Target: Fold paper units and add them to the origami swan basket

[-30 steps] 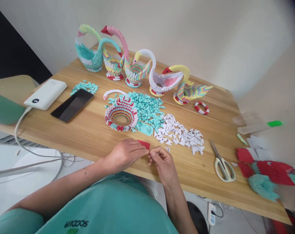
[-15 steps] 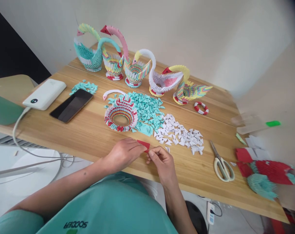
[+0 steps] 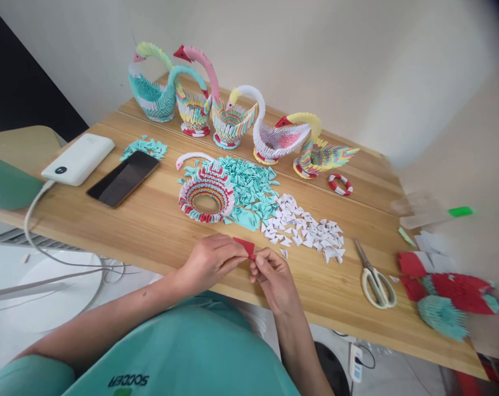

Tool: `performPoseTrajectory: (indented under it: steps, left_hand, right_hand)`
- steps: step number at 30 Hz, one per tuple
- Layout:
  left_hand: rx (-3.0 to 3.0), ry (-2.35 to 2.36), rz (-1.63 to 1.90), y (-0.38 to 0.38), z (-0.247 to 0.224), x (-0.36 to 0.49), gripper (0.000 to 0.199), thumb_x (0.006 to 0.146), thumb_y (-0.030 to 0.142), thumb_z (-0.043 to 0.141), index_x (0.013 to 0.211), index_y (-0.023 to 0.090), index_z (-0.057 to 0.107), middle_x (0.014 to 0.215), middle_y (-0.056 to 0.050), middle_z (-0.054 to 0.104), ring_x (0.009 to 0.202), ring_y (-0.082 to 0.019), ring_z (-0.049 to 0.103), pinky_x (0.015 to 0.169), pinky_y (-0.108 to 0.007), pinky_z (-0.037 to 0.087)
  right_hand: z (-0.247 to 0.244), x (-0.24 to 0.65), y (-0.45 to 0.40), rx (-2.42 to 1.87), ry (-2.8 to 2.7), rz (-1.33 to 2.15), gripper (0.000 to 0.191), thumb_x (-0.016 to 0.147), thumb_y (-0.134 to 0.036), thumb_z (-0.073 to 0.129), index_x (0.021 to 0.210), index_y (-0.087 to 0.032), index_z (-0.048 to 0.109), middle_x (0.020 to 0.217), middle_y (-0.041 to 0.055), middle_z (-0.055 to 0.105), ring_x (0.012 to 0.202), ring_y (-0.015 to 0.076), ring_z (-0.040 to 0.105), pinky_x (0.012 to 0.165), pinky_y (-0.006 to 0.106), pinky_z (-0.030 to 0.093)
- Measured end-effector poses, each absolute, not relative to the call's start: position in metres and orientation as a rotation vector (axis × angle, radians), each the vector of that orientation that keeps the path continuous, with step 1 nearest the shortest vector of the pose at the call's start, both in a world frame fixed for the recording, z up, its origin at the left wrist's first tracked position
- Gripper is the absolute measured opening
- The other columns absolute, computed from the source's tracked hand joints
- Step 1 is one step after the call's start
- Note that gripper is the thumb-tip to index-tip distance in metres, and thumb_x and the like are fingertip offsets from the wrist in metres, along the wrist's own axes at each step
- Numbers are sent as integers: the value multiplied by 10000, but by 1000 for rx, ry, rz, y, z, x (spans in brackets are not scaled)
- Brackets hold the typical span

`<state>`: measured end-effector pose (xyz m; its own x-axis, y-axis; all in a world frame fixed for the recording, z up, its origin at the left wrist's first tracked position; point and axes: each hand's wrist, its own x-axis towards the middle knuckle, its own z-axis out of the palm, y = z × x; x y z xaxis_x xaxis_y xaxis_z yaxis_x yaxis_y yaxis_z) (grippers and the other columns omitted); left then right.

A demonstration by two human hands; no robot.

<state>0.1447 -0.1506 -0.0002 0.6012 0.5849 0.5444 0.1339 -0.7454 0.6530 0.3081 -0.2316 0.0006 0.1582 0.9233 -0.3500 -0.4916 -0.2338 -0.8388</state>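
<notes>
As a red slip came into view near the counter's front edge, left hand and right hand pinched it, fingers nearly closed, apparently mid-fold.

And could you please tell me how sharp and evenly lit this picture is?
Head view, centre: red paper and patterned basket fairly sharp; head view, far right: green tip blurred; head view, top right corner: dark; head view, wall: softly lit, no harsh glare.

Bright, even light washing over worktop, shadows soft, faint. Centre reads fairly clear, small red sheet included. Right side blurring, red paper bundle smeared; edges stretched wide-angle, top-right corner dark.
</notes>
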Motion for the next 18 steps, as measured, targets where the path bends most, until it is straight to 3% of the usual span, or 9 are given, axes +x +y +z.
performPoseTrajectory:
  steps: [10,15,18]
  left_hand:
    - [2366,468,1063,-150,-2,144,146,931,174,538,854,151,660,807,-64,738,725,-154,660,709,-275,463]
    - [1791,620,757,-150,5,146,184,901,281,585,813,142,666,764,-45,701,697,-136,622,657,-235,456]
    - [1362,592,507,-148,7,149,237,824,373,667,807,140,627,668,5,629,581,-102,550,549,-205,414]
  right_hand:
    - [-3,310,-234,-1273,-637,1327,226,731,-403,788,734,-196,697,628,-19,646,534,94,549,496,200,475]
    - [10,324,-236,-1403,-986,1258,199,808,-384,717,768,-190,703,658,2,663,569,113,566,559,231,476]
    - [27,329,-235,-1463,-1316,1172,161,841,-349,689,785,-201,717,701,11,689,624,128,587,607,243,462]
